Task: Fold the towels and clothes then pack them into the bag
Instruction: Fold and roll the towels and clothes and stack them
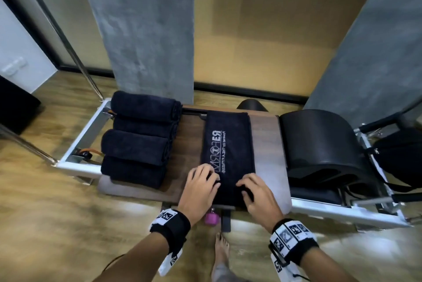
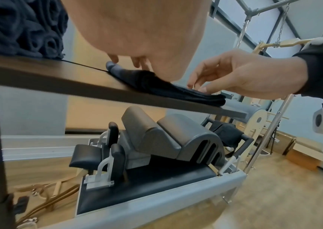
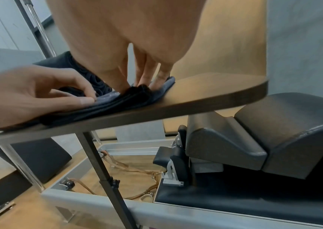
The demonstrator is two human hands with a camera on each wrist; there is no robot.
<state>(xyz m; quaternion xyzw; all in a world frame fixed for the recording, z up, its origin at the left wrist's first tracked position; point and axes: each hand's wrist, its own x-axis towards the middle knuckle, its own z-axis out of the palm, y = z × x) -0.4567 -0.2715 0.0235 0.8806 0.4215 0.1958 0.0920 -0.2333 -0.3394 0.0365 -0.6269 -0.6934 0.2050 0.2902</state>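
Towel [image 1: 228, 156], dark and folded into a long strip with printed lettering facing up, lies flat across the middle of the wooden surface [image 1: 267, 144], its near end at the front edge. Left hand [image 1: 201, 188] rests on the near left corner of the strip, fingers curled, thumb and fingertips [image 3: 86, 100] pinching the stacked layers. Right hand [image 1: 255, 192] sits on the near right corner, fingers [image 3: 147, 77] bent downward and gripping a bunched fold of the fabric. Both hands are close together, just apart. Four rolled towels [image 1: 139, 137], same dark colour, are stacked in a row on the left part of the surface, clear of the strip. A black bag [image 1: 402, 156] hangs at the far right, beyond the padded arc barrel [image 1: 319, 142]. A bare foot [image 1: 221, 247] stands on the wooden floor below.
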